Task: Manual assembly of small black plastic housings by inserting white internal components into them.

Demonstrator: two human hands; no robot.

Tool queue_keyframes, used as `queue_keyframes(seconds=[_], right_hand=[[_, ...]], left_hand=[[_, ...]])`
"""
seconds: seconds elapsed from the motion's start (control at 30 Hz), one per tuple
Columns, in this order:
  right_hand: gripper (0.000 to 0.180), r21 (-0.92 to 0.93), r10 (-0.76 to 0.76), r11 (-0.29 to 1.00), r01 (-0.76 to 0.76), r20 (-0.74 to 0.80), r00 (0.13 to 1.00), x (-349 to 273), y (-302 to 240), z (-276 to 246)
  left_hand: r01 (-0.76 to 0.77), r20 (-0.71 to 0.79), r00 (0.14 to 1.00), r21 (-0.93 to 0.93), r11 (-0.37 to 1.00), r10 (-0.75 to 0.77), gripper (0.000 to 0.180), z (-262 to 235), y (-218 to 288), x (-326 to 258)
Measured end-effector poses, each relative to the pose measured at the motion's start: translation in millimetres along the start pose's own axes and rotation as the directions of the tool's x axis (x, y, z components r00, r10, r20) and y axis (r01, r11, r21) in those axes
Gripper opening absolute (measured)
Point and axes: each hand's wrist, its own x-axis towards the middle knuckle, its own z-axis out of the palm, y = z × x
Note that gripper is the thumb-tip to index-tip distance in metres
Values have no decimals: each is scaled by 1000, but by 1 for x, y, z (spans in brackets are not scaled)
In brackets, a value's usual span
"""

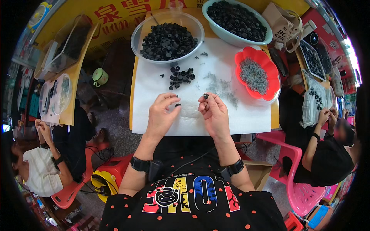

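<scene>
My left hand (pixel 162 114) hovers over the white sheet (pixel 154 104) with thumb and fingers apart. A small black part (pixel 177 104) lies by its thumb tip, and another dark bit shows at the fingertips; whether they touch the hand is hard to tell. My right hand (pixel 214 113) pinches a small black plastic part (pixel 206 96) between thumb and forefinger, its other fingers curled. Just beyond my hands sits a loose pile of black round caps (pixel 181 78). Right of the pile, thin grey screw-like pieces (pixel 221 86) are scattered on the sheet.
A clear bowl (pixel 134 45) of black caps and a pale green basin (pixel 210 24) of black parts stand at the back. A red scalloped dish (pixel 274 77) holds grey pieces at the right. People sit at side tables; a green mug (pixel 100 77) stands left.
</scene>
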Motion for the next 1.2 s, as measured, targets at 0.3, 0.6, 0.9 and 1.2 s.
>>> queue_keyframes(seconds=[0.3,0.6,0.9,1.2], right_hand=[[16,-24,-20,999,21,35,999,-8,-8,-3],[17,-78,-18,997,19,7,1000,-19,-15,-5],[18,-216,-24,976,34,49,999,-25,-23,6],[18,-191,29,981,-16,65,997,-25,-34,5]], left_hand=[[-100,-119,984,236,966,131,21,-2,-12,56],[-88,-109,989,84,993,97,21,5,10,55],[440,357,898,-769,464,-260,25,2,27,4],[496,455,868,-815,300,-199,27,3,37,-9]])
